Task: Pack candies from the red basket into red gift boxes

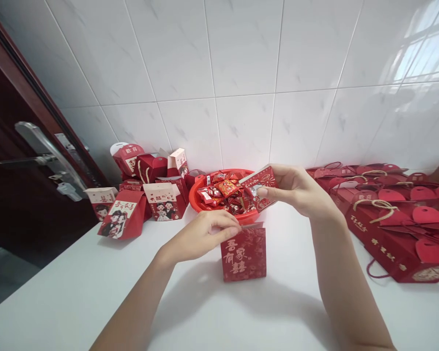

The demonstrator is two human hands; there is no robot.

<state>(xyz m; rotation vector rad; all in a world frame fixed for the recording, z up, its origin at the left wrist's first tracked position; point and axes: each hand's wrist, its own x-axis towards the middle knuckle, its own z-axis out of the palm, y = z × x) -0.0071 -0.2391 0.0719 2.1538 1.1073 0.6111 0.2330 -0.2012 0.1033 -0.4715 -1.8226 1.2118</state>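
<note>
My left hand (pixel 208 234) pinches the top left edge of a dark red gift box (pixel 245 256) with gold characters, which stands upright on the white table. Between the thumb and fingers of my right hand (pixel 296 192) is a small flat red packet (pixel 261 187) with white and gold print, one line reading "COTTON". The packet is held tilted above and behind the box, in front of the right rim of a red plastic basket (pixel 193 197). Wrapped candies (pixel 227 187) in red and gold fill that basket. The inside of the box is hidden from this angle.
Several red and cream gift boxes (pixel 122 214) with cartoon couples stand at the left. Rows of larger red boxes with rope handles (pixel 380 234) crowd the right. A tiled wall (pixel 245 126) rises behind the table (pixel 190 317); a dark door with a metal handle (pixel 40 141) is far left.
</note>
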